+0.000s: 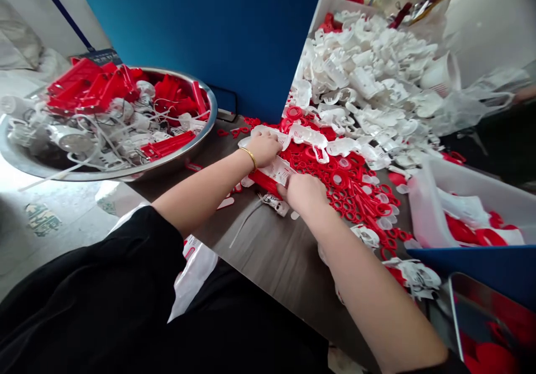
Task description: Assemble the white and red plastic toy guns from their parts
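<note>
My right hand is closed around one end of a long red plastic housing. A white slotted plastic shell lies along its upper side, between my hands. My left hand, with a gold bracelet at the wrist, is just above, its fingers curled down over white plastic parts; what they grip is hidden. Beneath the housing, a small white part with wiring rests on the dark tabletop, a thin pale cable trailing from it. Red plastic rings and handles spread to the right of my hands.
A metal basin of red housings and white wired parts stands left. Many white shells are heaped at back right, beside a blue panel. A translucent bin and a metal tray stand right. Another person is partly visible behind.
</note>
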A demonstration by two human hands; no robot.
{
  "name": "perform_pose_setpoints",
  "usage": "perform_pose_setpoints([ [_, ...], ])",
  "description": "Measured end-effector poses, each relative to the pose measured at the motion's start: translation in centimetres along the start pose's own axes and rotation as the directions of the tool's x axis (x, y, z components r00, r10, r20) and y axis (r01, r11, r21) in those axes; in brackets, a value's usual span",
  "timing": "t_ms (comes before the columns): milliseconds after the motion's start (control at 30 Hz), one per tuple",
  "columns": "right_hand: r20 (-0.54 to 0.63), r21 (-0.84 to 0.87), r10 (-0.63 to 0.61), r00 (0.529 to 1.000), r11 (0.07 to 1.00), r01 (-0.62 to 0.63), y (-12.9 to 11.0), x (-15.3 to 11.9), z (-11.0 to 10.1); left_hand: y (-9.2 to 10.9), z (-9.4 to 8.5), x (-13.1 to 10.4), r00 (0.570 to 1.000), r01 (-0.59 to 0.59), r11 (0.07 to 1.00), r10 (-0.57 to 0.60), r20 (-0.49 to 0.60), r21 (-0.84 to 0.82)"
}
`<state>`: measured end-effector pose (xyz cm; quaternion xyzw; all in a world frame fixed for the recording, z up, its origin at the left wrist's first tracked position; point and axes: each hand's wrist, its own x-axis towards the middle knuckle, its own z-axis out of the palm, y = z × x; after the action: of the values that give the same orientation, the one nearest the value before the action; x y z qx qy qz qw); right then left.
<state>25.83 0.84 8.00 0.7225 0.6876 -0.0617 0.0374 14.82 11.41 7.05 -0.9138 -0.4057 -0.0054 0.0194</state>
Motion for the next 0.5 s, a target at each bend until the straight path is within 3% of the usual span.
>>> perform_pose_setpoints([
  [100,-0.032,0.069,0.009,0.999,0.998,-0.006,2.1,-1.7,0.6,0.0,-0.6,-0.4,0.995,-0.083,0.996,0.081,-0.062,-0.027],
  [167,-0.113,0.264,0.025,0.993,0.964,0.006,3.9,-3.9,0.7,0.3,-1.9,-1.6,0.976,-0.134,0.989,0.122,-0.180,-0.059],
  [233,-0.188,0.536,0.074,0.980,0.843,0.039,5.5,-6.1,0.7,0.3,-3.6,-3.6,0.950,-0.150,0.981,0.109,-0.294,-0.120],
  [300,-0.186,0.761,0.151,0.971,0.647,0.045,7.1,-7.9,0.6,0.0,-4.9,-6.3,0.945,-0.111,0.970,0.036,-0.326,-0.217],
  [400,-0.108,0.950,0.266,0.958,0.310,0.021,9.2,-8.9,0.5,-0.5,-4.8,-11.0,0.973,-0.019,0.923,-0.071,-0.220,-0.385],
  [500,-0.080,0.994,0.320,0.944,0.090,0.054,10.4,-7.8,0.3,1.1,-2.1,-14.3,0.996,-0.015,0.828,0.064,0.068,-0.561],
])
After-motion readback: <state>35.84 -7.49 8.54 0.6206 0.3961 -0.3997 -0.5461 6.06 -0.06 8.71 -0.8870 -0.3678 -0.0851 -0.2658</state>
